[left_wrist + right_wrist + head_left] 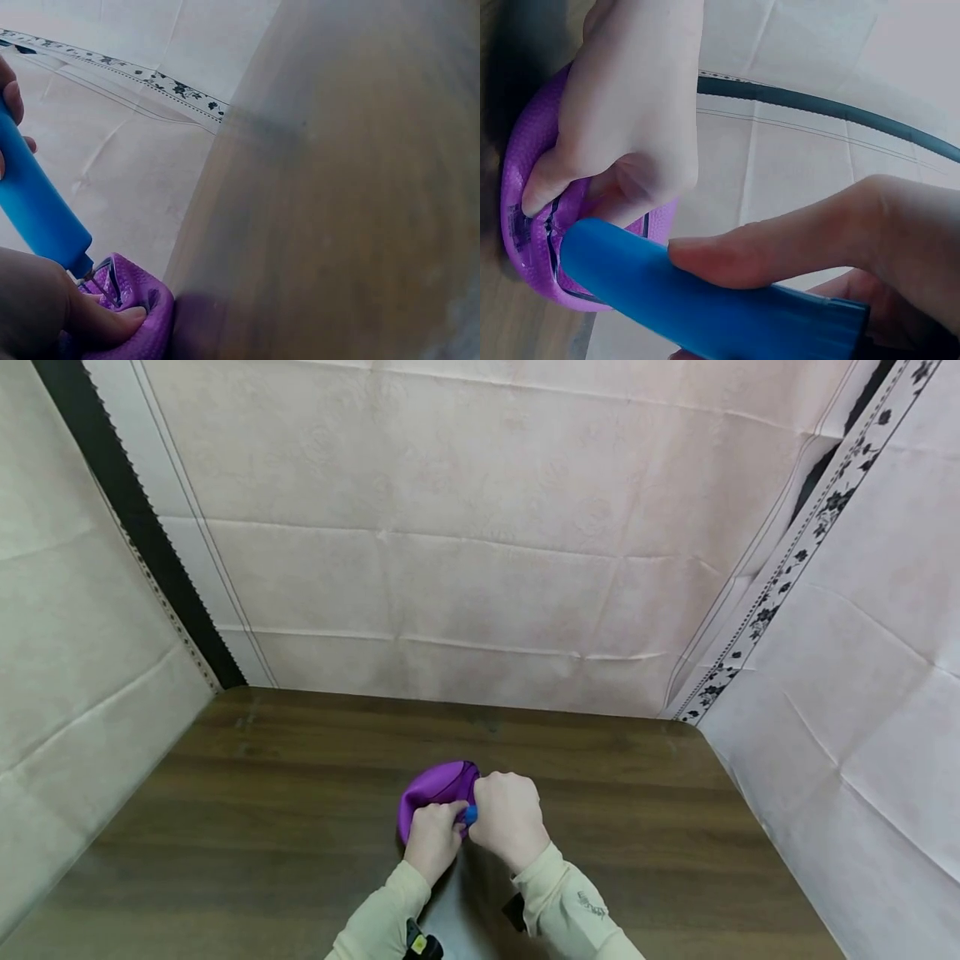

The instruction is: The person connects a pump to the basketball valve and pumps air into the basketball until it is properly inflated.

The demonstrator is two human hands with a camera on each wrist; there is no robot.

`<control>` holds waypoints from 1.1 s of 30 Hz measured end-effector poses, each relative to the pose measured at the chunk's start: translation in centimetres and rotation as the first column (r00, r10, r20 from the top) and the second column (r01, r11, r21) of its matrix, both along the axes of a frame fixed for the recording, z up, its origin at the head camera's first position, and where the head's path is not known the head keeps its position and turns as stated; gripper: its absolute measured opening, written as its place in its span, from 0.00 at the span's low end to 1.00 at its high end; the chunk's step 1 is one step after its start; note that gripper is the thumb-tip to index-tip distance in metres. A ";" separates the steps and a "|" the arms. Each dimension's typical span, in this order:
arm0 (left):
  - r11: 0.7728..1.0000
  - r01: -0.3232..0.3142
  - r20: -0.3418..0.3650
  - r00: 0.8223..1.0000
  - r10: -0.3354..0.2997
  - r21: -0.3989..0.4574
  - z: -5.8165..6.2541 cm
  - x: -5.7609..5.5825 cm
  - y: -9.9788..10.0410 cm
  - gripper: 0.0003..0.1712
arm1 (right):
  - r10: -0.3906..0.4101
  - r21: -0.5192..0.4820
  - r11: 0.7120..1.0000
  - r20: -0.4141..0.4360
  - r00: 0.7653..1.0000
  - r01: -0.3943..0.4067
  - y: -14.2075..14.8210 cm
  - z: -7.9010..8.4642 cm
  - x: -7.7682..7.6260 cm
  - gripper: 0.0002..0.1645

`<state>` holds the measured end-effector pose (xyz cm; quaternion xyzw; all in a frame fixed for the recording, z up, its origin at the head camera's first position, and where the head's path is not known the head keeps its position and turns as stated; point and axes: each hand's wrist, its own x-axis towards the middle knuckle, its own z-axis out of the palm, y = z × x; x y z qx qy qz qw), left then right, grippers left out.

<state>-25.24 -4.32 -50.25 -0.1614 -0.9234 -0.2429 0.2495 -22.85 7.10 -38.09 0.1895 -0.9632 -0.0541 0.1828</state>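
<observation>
1. Beneath both grips, shows brown wooden table (262,860).
2. In the left hand (435,841), pinches dented purple ball (433,785), near the right grip.
3. In the right hand (510,814), clasps blue tube (671,296), tilted toward the ball.
4. Between the grips, points thin needle (104,291) at the ball.

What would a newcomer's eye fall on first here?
Probably the vivid purple object, pinched by the left hand low in the head view, over the brown table. Next, the bright blue cylinder gripped by the right hand, its narrow end at the purple object.
</observation>
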 end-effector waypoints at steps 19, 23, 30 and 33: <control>0.994 -0.004 0.098 0.995 -0.007 0.109 0.3 0.1 -0.5 0.12 | 0.007 -0.371 0.924 0.264 0.964 0.095 6.8 -2.3 1.2 0.22; 0.992 0.004 0.123 0.992 -0.019 0.124 0.2 0.2 -0.8 0.11 | 0.038 -0.405 0.910 0.282 0.959 0.083 7.4 -2.5 1.5 0.18; 0.990 0.022 0.149 0.988 -0.043 0.138 0.5 0.2 -0.7 0.10 | 0.014 -0.382 0.920 0.242 0.970 0.082 7.6 -1.9 2.2 0.17; 0.990 0.032 0.139 0.989 -0.051 0.138 0.7 0.3 -0.7 0.10 | 0.001 -0.389 0.916 0.251 0.968 0.100 7.9 -1.3 2.5 0.17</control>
